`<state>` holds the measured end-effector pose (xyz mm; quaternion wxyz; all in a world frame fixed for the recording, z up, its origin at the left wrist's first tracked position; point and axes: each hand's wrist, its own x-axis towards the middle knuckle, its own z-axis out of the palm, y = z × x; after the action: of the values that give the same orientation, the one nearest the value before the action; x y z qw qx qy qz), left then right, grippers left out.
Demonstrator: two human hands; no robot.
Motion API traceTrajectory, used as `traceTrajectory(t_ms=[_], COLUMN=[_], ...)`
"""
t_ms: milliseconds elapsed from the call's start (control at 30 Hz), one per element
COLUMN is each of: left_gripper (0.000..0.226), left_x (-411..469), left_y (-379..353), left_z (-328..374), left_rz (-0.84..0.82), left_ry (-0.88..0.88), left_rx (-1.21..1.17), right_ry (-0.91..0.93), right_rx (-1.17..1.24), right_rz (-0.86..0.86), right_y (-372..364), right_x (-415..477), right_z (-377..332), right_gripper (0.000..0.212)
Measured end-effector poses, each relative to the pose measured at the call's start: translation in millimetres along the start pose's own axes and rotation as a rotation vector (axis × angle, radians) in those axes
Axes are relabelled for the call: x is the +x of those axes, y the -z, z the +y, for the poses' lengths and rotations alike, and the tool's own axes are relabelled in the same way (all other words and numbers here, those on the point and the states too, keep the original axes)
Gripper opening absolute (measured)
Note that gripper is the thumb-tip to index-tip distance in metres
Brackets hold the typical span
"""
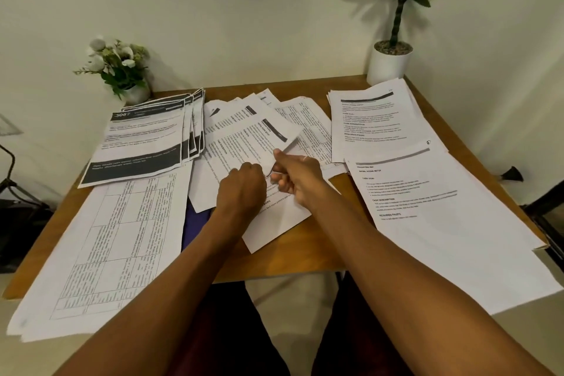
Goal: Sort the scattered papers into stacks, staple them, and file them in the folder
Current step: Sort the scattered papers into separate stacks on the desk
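Left hand (242, 185) and right hand (294, 175), fingers curled, pinch one printed sheet (262, 134) over the table's (308, 250) unsorted heap (305, 122); a hasty tug could tear it or scatter neighbouring stacks (143, 143)

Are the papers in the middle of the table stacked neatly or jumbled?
Jumbled: the middle papers overlap at different angles with edges unaligned, and the right hand pinches one sheet from among them.

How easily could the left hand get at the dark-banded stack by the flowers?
Probably yes. The dark-banded stack lies uncovered on the same side as the left hand, only flat papers between. That hand seems to grip a lifted sheet, so it must let go first.
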<state>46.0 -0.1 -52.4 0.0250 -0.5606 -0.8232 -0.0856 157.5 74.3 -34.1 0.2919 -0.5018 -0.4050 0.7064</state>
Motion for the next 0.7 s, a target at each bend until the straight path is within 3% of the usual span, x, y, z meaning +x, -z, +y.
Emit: traceTrajectory(t_ms=[100,267,400,567,633,700], left_gripper=[0.022,0.027,0.039,0.075,0.073,0.057], left_x=[-0.3,-7.1,5.9,23.6,28.6,35.6], left_y=[0.6,17.5,27.5,43.0,48.7,47.6], left_z=[1.3,0.1,-5.5,15.9,37.3,60.9], left_rz=[0.001,0.216,0.319,0.040,-0.117,-0.232], left_ry=[-0.032,-0.100,-0.003,0.163,0.203,0.265], left_rx=[-0.032,-0.253,-0.486,-0.843,-0.992,-1.152], right_ry=[0.040,0.250,0.362,0.374,0.389,0.397], right_rx=[-0.100,-0.224,0.060,0.190,0.117,0.012], right_rz=[0.019,0.085,0.039,0.083,0.145,0.243], right_y=[-5.9,7.1,39.3,97.5,121.9,142.7], right_x=[3.4,-5.8,-15.3,-1.9,5.9,13.1], right_z=[-1.5,-14.6,-47.4,-82.4,-92.0,-99.2], right_gripper=[0.008,0.015,0.015,0.018,0.026,0.040])
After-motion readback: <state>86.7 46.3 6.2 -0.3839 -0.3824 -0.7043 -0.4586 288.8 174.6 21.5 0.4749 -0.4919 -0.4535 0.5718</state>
